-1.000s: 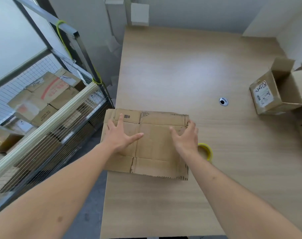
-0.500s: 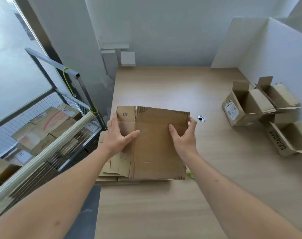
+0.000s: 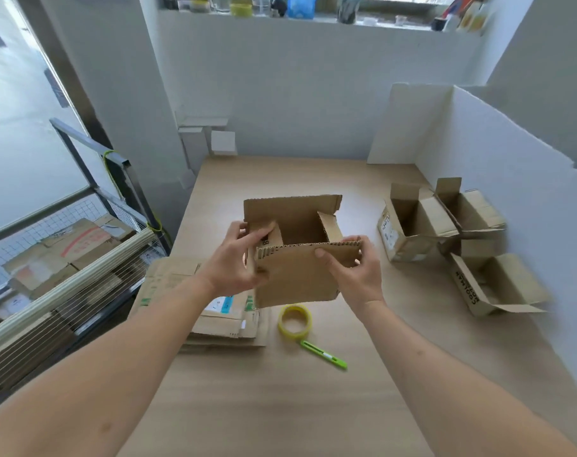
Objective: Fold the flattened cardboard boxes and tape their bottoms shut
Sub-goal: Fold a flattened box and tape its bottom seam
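Observation:
I hold a brown cardboard box (image 3: 293, 275) in the air above the table, opened into a square tube with its open end facing me. My left hand (image 3: 234, 258) grips its left wall, thumb on the side flap. My right hand (image 3: 353, 268) pinches the near flap's right corner, thumb on its outer face. Below it lie a stack of flattened boxes (image 3: 224, 321), a yellow tape roll (image 3: 295, 321) and a green utility knife (image 3: 325, 354).
Three folded open boxes (image 3: 412, 225) (image 3: 471, 209) (image 3: 498, 285) sit at the table's right side by a white partition. A wire cart (image 3: 66, 258) of flattened cardboard stands left of the wooden table (image 3: 280, 407). Jars line the window ledge.
The flat box was lifted off the stack and has been opened into a tube. Both hands moved from lying on it to gripping its sides. The camera tilted upward.

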A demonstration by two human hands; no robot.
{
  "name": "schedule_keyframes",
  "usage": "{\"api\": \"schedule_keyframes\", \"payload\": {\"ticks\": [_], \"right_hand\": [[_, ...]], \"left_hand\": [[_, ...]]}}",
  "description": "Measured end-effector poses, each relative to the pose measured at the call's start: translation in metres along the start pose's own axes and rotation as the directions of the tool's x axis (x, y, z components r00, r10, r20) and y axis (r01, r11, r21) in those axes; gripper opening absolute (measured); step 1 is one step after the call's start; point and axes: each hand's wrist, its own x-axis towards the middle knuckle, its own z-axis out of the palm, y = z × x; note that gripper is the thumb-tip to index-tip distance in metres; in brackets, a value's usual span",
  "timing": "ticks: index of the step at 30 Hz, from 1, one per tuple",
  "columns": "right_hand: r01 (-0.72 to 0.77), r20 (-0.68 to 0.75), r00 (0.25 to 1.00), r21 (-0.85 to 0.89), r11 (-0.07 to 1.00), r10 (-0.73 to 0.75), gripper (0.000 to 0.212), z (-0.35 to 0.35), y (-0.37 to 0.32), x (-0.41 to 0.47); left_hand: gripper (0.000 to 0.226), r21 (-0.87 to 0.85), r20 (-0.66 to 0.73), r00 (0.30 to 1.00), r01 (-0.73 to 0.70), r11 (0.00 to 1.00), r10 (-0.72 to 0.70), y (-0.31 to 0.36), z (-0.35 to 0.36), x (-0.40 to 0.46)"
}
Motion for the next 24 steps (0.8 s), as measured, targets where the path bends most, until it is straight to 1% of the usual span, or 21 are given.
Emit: {"api": "schedule_keyframes", "payload": {"ticks": [4, 6, 8, 10, 12, 14, 15, 16, 19, 20, 22, 24], "right_hand": [[0.034, -0.028, 0.999, -0.041, 0.999, -0.035, 0.052, -0.028, 0.006, -0.002], [0.023, -0.05, 0.998, -0.064, 0.998, -0.026, 0.054, -0.036, 0.012, -0.001], [-0.006, -0.096, 0.995, -0.079, 0.997, -0.002, 0.058, -0.043, 0.015, 0.002], [-0.051, -0.149, 0.988, -0.067, 0.996, 0.041, 0.061, -0.049, 0.016, 0.006], [-0.092, -0.201, 0.977, -0.08, 0.993, 0.075, 0.068, -0.054, 0.017, 0.011], [-0.117, -0.252, 0.964, -0.114, 0.987, 0.085, 0.077, -0.06, 0.021, 0.016], [-0.125, -0.274, 0.958, -0.126, 0.984, 0.087, 0.079, -0.062, 0.024, 0.018], [-0.132, -0.292, 0.952, -0.136, 0.982, 0.088, 0.08, -0.064, 0.026, 0.02], [-0.139, -0.307, 0.949, -0.189, 0.972, 0.076, 0.087, -0.072, 0.031, 0.026], [-0.136, -0.3, 0.952, -0.216, 0.967, 0.067, 0.085, -0.074, 0.032, 0.028], [-0.137, -0.284, 0.957, -0.266, 0.954, 0.058, 0.074, -0.077, 0.038, 0.032], [-0.155, -0.286, 0.956, -0.316, 0.936, 0.061, 0.054, -0.081, 0.05, 0.036]], "left_hand": [[0.092, 0.014, -0.029, 0.999, -0.015, 1.0, 0.015, 0.021, 0.027, 0.003], [0.091, 0.039, -0.018, 0.999, -0.043, 0.998, 0.043, 0.03, 0.034, 0.005], [0.095, 0.105, 0.02, 0.997, -0.08, 0.991, 0.079, 0.038, 0.037, 0.008], [0.109, 0.153, 0.045, 0.994, -0.102, 0.983, 0.096, 0.045, 0.041, 0.013], [0.127, 0.104, 0.058, 0.991, -0.127, 0.986, 0.121, 0.05, 0.046, 0.02], [0.137, 0.058, 0.089, 0.987, -0.136, 0.989, 0.13, 0.053, 0.054, 0.03], [0.137, 0.057, 0.11, 0.986, -0.133, 0.989, 0.126, 0.053, 0.058, 0.036], [0.132, 0.065, 0.132, 0.983, -0.136, 0.989, 0.127, 0.052, 0.063, 0.042], [0.1, 0.106, 0.2, 0.964, -0.198, 0.975, 0.174, 0.048, 0.08, 0.059], [0.096, 0.135, 0.225, 0.962, -0.189, 0.973, 0.156, 0.048, 0.088, 0.063], [0.096, 0.205, 0.266, 0.959, -0.15, 0.967, 0.092, 0.05, 0.104, 0.07], [0.096, 0.267, 0.302, 0.952, -0.138, 0.954, 0.053, 0.053, 0.122, 0.075]]}}
